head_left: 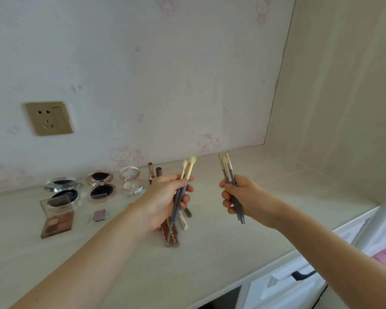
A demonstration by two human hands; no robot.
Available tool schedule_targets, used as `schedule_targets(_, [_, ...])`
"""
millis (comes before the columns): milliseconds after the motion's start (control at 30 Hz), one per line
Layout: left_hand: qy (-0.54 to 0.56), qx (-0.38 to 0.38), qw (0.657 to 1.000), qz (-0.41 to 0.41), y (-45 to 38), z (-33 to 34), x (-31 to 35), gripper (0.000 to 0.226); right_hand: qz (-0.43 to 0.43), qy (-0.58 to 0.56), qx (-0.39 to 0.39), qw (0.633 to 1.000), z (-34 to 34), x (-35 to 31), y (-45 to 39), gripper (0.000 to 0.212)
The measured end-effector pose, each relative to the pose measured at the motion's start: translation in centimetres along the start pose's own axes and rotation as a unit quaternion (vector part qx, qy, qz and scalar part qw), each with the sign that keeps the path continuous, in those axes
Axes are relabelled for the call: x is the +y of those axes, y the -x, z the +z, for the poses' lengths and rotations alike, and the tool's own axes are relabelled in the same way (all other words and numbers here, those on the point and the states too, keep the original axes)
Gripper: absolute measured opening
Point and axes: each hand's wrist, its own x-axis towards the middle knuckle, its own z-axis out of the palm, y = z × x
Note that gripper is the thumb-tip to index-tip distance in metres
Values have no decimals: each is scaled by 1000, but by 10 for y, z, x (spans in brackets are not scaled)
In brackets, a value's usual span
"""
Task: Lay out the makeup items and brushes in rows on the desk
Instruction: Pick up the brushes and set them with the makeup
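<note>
Brushes, left: your left hand [165, 197] is curled round two grey-handled brushes [183, 192], cream tips up, held above the desk [232, 253].
Brushes, right: your right hand [239, 197] grips a bunch of thin brushes [230, 186], bristles up, well apart from the other pair.
Arms: both stretched forward, wrists raised, hands level with each other.
Already on the desk: three open compacts [100, 185] in a row by the wall, an open eyeshadow palette [57, 217] and a small pan [100, 215] in front, lipsticks [151, 172] behind your left hand.
Writing: honestly can't read any brand; just cat cartoons on the wallpaper [206, 142].
Wall: gold socket [49, 118].
</note>
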Motion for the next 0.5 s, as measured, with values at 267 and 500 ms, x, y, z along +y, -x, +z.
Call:
schedule_targets(267, [-35, 59, 997, 18, 42, -74, 4, 21, 25, -31, -90, 995, 77, -4, -3, 17])
schedule_targets(500, [-135, 95, 985, 50, 73, -122, 2, 22, 46, -53, -165, 984, 128, -1, -3, 19])
